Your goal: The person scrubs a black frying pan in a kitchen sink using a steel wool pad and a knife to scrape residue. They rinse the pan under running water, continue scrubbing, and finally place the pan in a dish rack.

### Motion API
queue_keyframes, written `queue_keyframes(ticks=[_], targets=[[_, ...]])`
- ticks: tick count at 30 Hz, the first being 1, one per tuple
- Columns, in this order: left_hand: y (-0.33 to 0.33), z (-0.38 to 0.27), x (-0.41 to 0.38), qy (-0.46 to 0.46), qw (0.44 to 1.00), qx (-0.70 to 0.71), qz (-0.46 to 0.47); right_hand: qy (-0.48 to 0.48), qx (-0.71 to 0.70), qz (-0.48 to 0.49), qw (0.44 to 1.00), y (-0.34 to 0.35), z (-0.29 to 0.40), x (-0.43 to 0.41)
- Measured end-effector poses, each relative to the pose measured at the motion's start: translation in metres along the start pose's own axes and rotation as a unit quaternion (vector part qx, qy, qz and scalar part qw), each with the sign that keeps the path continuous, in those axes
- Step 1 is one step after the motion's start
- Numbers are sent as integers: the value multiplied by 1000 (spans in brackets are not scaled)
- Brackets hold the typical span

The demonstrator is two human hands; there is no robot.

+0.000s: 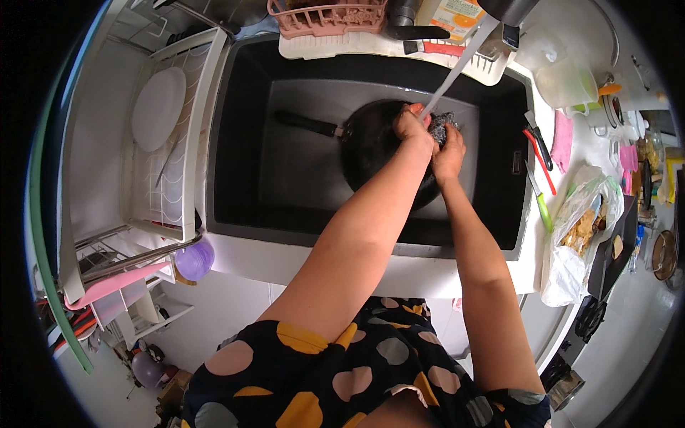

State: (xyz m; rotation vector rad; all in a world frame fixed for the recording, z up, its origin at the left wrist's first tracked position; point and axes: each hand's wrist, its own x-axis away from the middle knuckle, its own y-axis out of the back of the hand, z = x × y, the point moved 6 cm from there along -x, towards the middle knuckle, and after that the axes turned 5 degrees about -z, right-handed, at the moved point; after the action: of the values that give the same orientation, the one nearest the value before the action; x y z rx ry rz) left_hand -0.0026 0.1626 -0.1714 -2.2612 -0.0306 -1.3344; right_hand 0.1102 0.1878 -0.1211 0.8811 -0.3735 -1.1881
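Note:
A dark frying pan (369, 150) with a black handle lies in the black sink (299, 187), its handle towards the left. Over the pan's right part, my left hand (413, 124) is under the stream of water (455, 69) from the faucet, its fingers bent; something reddish shows at them, too unclear to name. Beside it, my right hand (448, 152) has its fingers around a grey metal scouring pad (442, 126). The two hands are close together at the wrist and fingers, and they hide part of the pan's rim.
Knives (540, 206) with green, red and black handles lie right of the sink, near a plastic bag of food scraps (570, 257). A dish rack (190, 134) holding a white plate (159, 109) stands left. Behind are a pink basket (332, 21) and a red-handled brush (441, 49).

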Motion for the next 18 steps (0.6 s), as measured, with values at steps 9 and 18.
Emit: queue_keyframes(ticks=[9,18], targets=[[-22,-2,-10,118,964,203,124,-55,29,8,998,0,11,7],[9,-57,12,101,947,92,291,1,87,157,984,13,44,28]])
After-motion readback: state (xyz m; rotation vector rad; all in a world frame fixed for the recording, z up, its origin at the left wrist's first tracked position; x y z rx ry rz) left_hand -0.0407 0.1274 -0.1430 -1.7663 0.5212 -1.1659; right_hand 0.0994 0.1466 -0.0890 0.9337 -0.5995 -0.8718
